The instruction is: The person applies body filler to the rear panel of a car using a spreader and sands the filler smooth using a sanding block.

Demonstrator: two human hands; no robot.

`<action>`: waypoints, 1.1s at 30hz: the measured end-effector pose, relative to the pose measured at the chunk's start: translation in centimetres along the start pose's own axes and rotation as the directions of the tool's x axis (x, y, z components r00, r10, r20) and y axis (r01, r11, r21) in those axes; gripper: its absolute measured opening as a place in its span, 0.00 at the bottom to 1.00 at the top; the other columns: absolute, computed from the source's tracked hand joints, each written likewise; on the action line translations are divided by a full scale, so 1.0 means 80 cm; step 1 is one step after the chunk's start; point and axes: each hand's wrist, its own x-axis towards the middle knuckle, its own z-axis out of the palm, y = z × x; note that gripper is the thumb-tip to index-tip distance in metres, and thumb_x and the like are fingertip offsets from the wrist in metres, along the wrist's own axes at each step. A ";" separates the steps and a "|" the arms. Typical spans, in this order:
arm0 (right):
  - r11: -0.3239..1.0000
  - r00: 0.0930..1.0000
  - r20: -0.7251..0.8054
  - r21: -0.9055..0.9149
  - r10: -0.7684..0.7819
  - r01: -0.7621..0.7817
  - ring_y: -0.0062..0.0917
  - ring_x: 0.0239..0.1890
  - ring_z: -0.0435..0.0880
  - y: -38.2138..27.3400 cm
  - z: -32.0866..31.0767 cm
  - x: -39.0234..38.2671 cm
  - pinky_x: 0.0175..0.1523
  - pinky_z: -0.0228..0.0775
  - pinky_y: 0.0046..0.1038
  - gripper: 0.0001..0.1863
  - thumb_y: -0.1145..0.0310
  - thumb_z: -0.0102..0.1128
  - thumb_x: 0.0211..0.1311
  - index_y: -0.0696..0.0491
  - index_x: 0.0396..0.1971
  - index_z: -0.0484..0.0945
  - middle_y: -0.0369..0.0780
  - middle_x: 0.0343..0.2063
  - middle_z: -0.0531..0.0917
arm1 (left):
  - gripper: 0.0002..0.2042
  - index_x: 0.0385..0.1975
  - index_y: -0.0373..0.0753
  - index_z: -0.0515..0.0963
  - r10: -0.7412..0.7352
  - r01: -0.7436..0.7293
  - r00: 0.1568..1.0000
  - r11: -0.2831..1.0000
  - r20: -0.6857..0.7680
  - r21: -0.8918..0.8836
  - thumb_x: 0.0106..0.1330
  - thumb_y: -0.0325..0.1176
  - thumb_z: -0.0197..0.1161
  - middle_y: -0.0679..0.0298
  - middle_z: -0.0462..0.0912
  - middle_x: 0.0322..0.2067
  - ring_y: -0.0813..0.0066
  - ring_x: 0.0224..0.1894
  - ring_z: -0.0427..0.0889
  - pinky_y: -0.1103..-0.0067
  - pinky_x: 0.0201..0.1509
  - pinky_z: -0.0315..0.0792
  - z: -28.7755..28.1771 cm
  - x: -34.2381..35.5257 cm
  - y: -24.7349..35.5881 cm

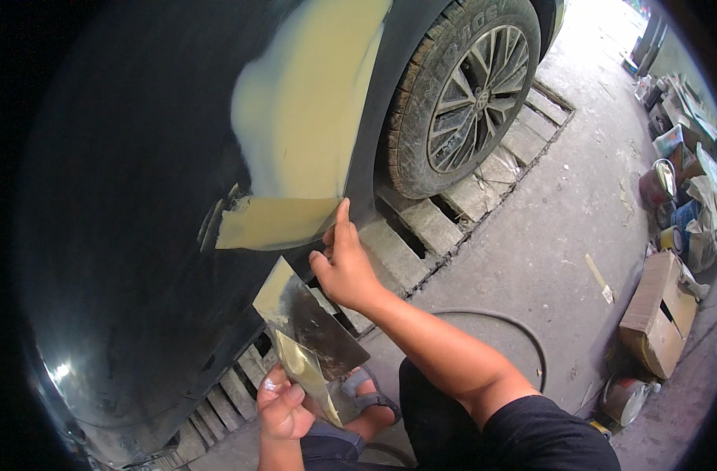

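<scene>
My left hand (283, 407) is closed on thin, flat putty spreaders, low in front of the car. One spreader (321, 330) is dark, with a strip of yellow filler along one edge. The other, a smaller putty-smeared spreader (303, 363), overlaps it and carries a blob of filler. My right hand (344, 271) holds nothing. Its fingers stretch up to the lower edge of the car's dark panel (154, 196), beside the wheel arch. A wide yellow filler patch (311, 110) covers the panel there, with a fresher-looking filler strip (276, 222) along its bottom.
The car's wheel (476, 94) stands over slotted floor slabs (429, 228). A hose (523, 322) curves across the concrete floor. Along the right lie a cardboard box (660, 314), a paint can (627, 399), a bucket (658, 182) and other clutter. My sandalled foot (372, 400) shows below the spreaders.
</scene>
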 end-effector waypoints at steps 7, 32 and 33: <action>0.994 0.993 0.099 -0.092 0.067 -0.058 0.40 0.41 0.74 0.042 0.011 -0.020 0.48 0.69 0.35 0.50 0.70 0.58 0.55 0.65 0.68 0.33 0.51 0.41 0.71 | 0.26 0.62 0.35 0.64 -0.008 0.008 1.000 1.000 0.000 -0.023 0.61 0.25 0.58 0.50 0.83 0.35 0.59 0.28 0.84 0.67 0.30 0.80 -0.005 0.001 0.003; 0.445 0.830 0.558 0.746 -0.010 -0.496 0.20 0.44 0.74 -0.111 -0.134 -0.082 0.51 0.65 0.24 0.29 0.44 0.55 0.60 0.55 0.48 0.72 0.36 0.41 0.77 | 0.27 0.59 0.28 0.65 -0.221 0.224 0.947 0.975 0.232 0.012 0.57 0.25 0.58 0.53 0.76 0.52 0.60 0.51 0.78 0.67 0.57 0.72 0.067 0.019 0.000; 0.444 0.833 0.553 0.746 0.003 -0.497 0.20 0.47 0.75 -0.097 -0.138 -0.083 0.54 0.65 0.25 0.32 0.44 0.56 0.59 0.56 0.52 0.70 0.38 0.44 0.78 | 0.27 0.59 0.30 0.66 -0.218 0.225 0.945 0.974 0.244 -0.002 0.56 0.25 0.58 0.54 0.77 0.52 0.60 0.50 0.79 0.67 0.57 0.72 0.074 0.025 -0.007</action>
